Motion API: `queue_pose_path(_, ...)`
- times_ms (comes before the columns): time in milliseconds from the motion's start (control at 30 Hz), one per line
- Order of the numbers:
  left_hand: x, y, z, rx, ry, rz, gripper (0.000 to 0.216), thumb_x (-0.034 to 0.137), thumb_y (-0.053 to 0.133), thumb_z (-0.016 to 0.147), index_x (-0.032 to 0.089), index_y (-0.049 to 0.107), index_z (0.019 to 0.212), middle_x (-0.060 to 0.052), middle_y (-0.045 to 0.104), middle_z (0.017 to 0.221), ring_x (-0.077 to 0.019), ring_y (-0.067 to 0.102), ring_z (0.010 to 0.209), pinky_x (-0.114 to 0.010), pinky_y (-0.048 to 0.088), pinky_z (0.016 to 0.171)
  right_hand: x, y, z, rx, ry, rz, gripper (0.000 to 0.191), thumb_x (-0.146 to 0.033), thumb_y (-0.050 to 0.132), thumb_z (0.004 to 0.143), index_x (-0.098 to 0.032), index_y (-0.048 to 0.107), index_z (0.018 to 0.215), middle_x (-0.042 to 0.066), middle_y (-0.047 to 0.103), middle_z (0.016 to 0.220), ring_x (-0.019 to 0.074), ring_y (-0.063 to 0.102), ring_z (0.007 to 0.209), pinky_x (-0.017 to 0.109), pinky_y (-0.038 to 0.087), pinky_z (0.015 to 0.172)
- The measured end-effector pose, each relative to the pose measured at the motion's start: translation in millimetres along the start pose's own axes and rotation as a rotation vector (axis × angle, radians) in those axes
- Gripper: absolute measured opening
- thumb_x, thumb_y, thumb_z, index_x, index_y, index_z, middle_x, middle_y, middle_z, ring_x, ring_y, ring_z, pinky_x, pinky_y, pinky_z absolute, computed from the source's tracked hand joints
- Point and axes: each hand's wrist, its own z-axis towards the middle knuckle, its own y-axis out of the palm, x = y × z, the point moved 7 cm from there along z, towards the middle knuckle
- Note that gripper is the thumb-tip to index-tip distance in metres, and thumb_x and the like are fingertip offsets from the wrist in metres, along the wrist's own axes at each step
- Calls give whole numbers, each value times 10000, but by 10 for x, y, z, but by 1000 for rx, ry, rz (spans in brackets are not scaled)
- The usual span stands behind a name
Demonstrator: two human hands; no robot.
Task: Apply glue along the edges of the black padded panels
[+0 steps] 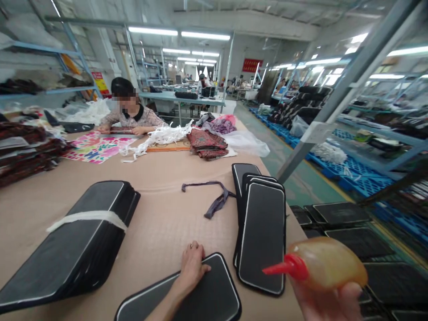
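In the head view my left hand [193,266] lies over the far edge of a black rounded panel [214,285] with a pale line round its border. Its thumb is on the panel's face and its fingers are bent at the edge. My right hand [331,301] grips a squeeze bottle [334,263] of amber liquid, tilted sideways with its red nozzle pointing left. Behind the nozzle, a stack of similar black panels [262,232] lies at the table's right edge. To the left rests a thick bundle of panels [76,240] tied with a white strip [92,216].
A purple fabric strip [217,203] lies on the brown table [160,205]. Folded red patterned cloth [207,140] and white scraps [170,133] are farther back. A co-worker [133,113] sits across the table. A grey metal post [314,138] rises at the right, near panels on the floor [361,240].
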Motion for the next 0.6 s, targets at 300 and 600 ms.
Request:
queue_pose_path(300,107,32,-146,-20,-3,24,383,252,744,549,163,559,872,-113,608,1031,-313,515,1031,-371,353,844,-21,173,-177,-150,14,100,735,-569,714,643,-303,488,1290,80,566,1287,258,594,1086,351,539,821)
queue_pose_path(600,349,-27,-669,-121,212,-204,209,297,438,848,194,528,1006,-9,628,816,-172,579,780,-247,399,694,-144,121,-439,-219,33,85,814,-605,721,602,-281,472,1306,85,565,1288,267,534,1166,458,185,1096)
